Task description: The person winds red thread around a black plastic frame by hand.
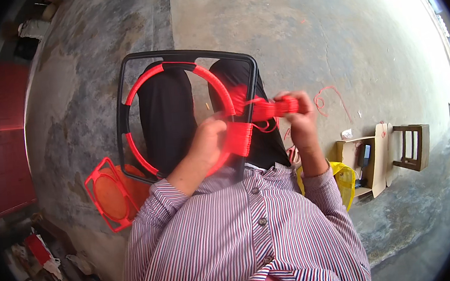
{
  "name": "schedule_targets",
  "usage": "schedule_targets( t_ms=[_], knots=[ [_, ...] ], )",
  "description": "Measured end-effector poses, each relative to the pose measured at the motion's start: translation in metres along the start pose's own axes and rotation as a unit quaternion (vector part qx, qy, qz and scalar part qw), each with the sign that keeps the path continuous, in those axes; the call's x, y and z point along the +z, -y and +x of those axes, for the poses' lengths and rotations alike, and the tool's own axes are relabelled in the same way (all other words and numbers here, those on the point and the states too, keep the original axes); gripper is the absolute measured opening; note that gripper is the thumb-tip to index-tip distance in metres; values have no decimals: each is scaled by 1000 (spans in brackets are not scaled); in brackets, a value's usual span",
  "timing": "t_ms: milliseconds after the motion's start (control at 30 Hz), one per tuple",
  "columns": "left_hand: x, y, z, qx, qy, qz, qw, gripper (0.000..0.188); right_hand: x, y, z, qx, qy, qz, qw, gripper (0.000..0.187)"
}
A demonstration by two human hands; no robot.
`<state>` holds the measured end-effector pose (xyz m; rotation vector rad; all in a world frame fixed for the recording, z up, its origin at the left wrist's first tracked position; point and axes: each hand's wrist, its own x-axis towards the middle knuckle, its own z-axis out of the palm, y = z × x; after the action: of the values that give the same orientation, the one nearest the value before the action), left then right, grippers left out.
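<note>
A black square frame with a round inner ring lies across my lap; red cord is wound along most of the ring. At the right side, a broad band of red cord joins the ring to the outer bar. My left hand is closed on the ring beside this band, its fingertips partly hidden. To the right of the frame, my right hand grips a bundle of red cord, smeared by motion. Strands run from the bundle toward the frame's right bar.
On the floor at left stands a red frame with an orange round panel. At right are a yellow mesh bag, an opened cardboard box, a small wooden stool and a loose red cord. Clutter lies lower left.
</note>
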<state>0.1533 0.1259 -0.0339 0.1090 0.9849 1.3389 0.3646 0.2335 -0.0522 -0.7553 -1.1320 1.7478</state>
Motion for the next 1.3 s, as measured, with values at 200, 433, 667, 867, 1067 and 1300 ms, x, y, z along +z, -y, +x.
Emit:
schedule_targets(
  t_ms=[200, 433, 667, 867, 1067, 1300],
  knots=[
    [8, -2, -5, -4, 40, -27, 999, 38, -57, 50, -16, -35, 21, 315, 948, 49],
    [18, -10, -11, 14, 47, -28, 998, 33, -107, 71, -15, -75, -86, 261, 959, 26],
    [20, -2, -16, 48, 42, 62, 996, 23, 35, 21, -22, 170, 90, -44, 980, 26],
    [7, 3, -12, 59, 33, 110, 992, 17, 38, 43, -17, 156, 58, 1, 986, 22],
    [17, -2, -15, 39, 12, 49, 998, 22, -2, 57, -6, 187, -16, -8, 982, 15],
    [7, -6, -10, 16, 85, -42, 995, 34, -263, 116, -36, -64, -359, 107, 925, 18]
  ],
)
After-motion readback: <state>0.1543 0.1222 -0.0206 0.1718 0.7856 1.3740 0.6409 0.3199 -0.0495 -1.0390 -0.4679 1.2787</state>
